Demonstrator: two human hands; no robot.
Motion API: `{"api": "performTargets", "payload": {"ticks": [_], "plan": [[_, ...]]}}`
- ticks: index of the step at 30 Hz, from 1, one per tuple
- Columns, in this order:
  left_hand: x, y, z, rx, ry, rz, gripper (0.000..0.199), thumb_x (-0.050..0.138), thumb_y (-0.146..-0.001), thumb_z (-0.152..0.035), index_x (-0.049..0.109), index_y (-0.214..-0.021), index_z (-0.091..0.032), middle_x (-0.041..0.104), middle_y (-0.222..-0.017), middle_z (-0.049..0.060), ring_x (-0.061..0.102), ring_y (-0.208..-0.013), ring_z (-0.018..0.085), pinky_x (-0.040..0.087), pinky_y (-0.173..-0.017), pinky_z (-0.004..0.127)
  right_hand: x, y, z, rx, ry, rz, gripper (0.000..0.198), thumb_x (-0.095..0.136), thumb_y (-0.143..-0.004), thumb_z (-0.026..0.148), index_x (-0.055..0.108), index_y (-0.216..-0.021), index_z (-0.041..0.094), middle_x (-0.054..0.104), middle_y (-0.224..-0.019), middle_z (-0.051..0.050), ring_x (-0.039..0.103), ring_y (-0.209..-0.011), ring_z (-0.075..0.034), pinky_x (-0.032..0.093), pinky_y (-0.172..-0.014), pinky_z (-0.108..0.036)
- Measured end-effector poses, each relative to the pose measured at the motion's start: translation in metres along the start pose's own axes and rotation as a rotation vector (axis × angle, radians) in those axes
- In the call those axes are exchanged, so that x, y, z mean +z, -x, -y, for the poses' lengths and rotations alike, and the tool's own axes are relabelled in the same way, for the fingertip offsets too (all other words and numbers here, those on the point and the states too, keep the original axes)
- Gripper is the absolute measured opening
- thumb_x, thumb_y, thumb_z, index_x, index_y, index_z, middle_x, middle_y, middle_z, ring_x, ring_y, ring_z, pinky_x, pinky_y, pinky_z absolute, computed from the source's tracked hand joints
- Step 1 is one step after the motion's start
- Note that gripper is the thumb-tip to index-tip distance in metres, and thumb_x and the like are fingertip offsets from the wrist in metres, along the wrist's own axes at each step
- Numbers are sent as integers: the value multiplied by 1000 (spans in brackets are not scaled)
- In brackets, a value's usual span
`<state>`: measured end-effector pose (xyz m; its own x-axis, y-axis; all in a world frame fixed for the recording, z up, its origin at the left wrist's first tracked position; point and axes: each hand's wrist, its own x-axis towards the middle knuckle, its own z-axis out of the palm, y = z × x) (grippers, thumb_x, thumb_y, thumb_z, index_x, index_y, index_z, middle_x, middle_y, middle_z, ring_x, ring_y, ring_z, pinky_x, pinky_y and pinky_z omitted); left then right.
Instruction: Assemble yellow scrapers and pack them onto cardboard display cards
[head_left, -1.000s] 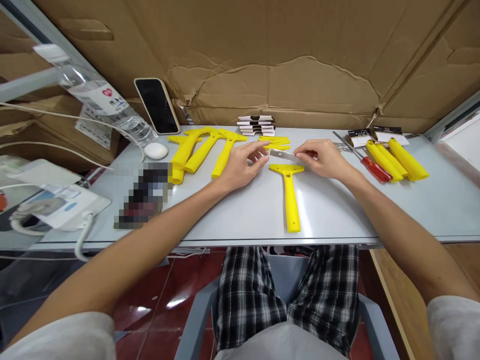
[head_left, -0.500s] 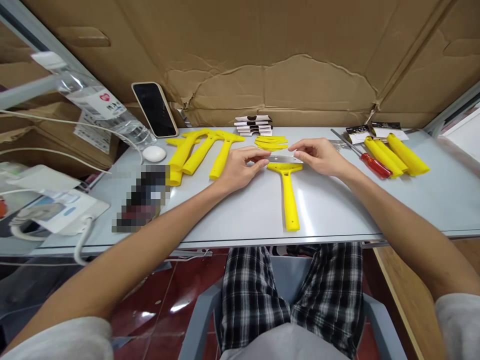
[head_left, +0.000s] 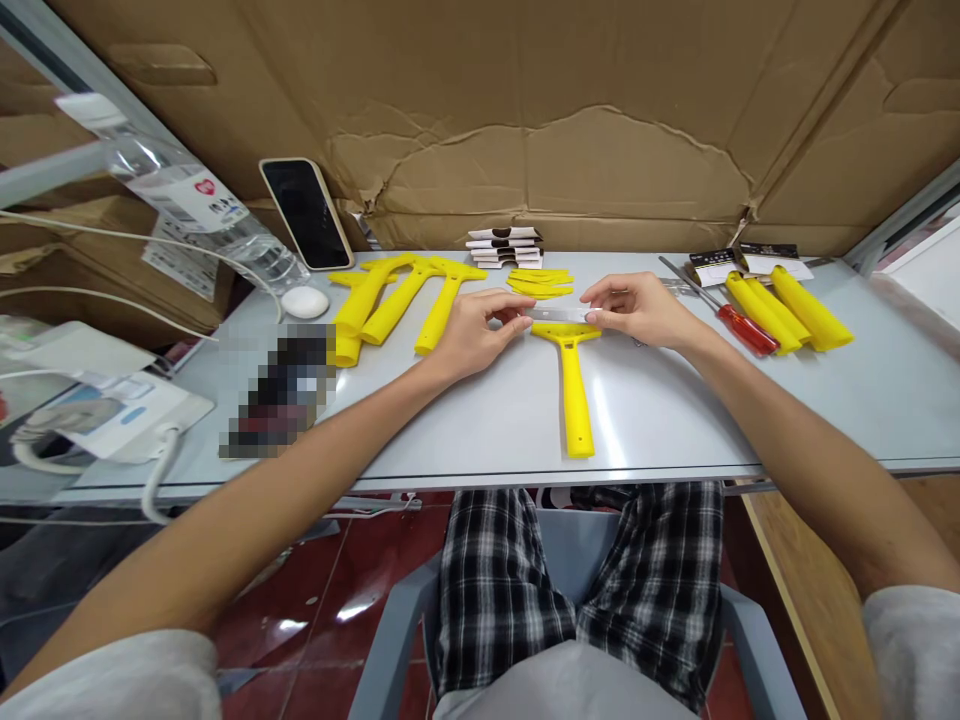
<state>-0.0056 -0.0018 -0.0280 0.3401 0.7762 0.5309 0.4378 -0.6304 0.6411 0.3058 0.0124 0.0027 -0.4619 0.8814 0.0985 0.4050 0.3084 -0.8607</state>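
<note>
Blade (head_left: 556, 314): thin flat strip, shiny, looks like metal. Spans gap betw. L hand (head_left: 480, 330) & R hand (head_left: 641, 310), just past head of yellow scraper (head_left: 576, 400); can't tell if touching it.

Handling (my est.): v. light, stiff lengthwise, maybe a bit springy; smooth faces, so prob. slippery w/ damp skin. Long edge likely sharp; could chip if bent hard. Best hold = short ends, or flat faces near ends, fingertips off long edges.

Scraper: looks like plastic, prob. light & rigid; lies flat betw. & nearer the body than both hands, head away, handle toward body. Handle = easiest hold.

Pose: hands apart, approx. level, facing each other. L thumb + forefinger pinched on blade's L end. R thumb at its R end, forefinger just above; can't tell if that pinch is closed. Other R fingers curled. Forearms angle inward over table (head_left: 675, 420), elbows wide.

Nearby: yellow strips (head_left: 541, 283) just beyond gap; more yellow handles (head_left: 401, 305) L of L hand; screwdriver (head_left: 750, 331) R of R hand.
</note>
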Motion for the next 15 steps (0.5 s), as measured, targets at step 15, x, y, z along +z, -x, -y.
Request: {"api": "performTargets", "payload": {"ticks": [15], "plan": [[4, -1, 3, -27, -122, 103, 29, 75, -102, -36, 89, -121, -18, 87, -109, 9, 71, -82, 19, 61, -84, 34, -9, 0, -1, 94, 167, 33, 88, 92, -71, 74, 83, -127, 7, 74, -95, -9, 57, -74, -3, 43, -68, -19]]}}
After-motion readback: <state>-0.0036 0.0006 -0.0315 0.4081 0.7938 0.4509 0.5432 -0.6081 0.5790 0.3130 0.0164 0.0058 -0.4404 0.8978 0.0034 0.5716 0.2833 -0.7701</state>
